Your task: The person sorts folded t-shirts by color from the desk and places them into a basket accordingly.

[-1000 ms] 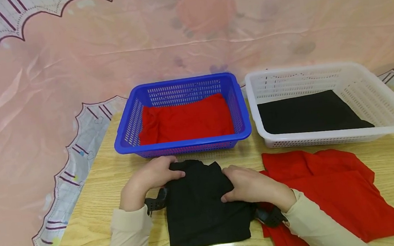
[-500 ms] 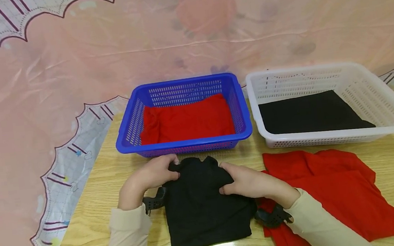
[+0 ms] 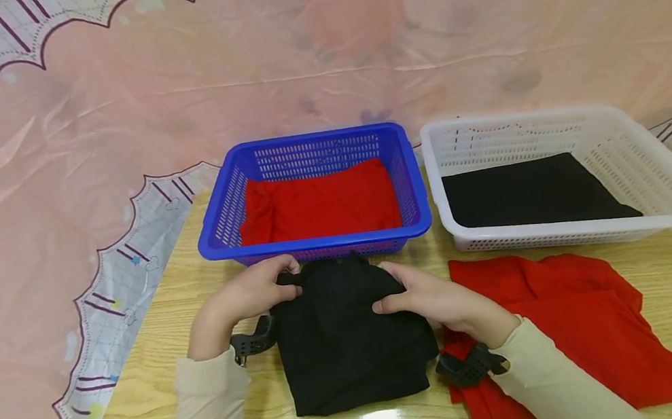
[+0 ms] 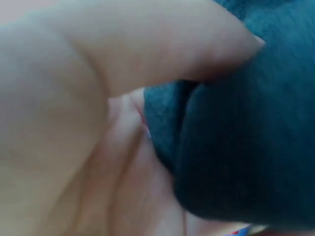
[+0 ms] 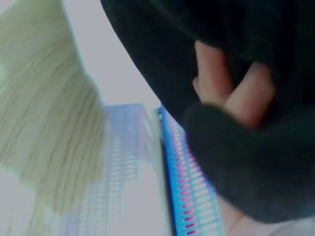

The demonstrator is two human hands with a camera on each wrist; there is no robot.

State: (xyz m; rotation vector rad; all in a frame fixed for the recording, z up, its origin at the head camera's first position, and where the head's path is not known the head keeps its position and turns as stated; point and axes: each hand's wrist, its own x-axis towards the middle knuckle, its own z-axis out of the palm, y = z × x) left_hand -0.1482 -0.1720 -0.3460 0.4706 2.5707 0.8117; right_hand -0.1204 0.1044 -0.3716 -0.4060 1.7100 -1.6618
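A folded piece of black cloth [image 3: 353, 344] lies between my hands in the head view. My left hand [image 3: 252, 293] pinches its far left corner. In the left wrist view the thumb presses over the folded black cloth [image 4: 241, 147], with the other fingers behind it. At the far right corner, my right hand [image 3: 437, 298] grips the cloth, thumb on top. The right wrist view shows fingertips [image 5: 211, 73] tucked among the dark folds [image 5: 246, 162]. The cloth's far edge looks raised near the blue basket, while its near edge hangs toward the table.
A blue basket [image 3: 315, 244] holding red cloth [image 3: 329, 203] stands just beyond my hands. To its right, a white basket [image 3: 584, 230] contains flat black cloth [image 3: 531, 192]. Red cloths [image 3: 596, 346] lie on the wooden table [image 3: 146, 393], partly under my right forearm.
Both hands have shifted slightly forward, drawing the black cloth's far edge up toward the blue basket. The hands are a little farther apart. The baskets and red cloths have stayed put.
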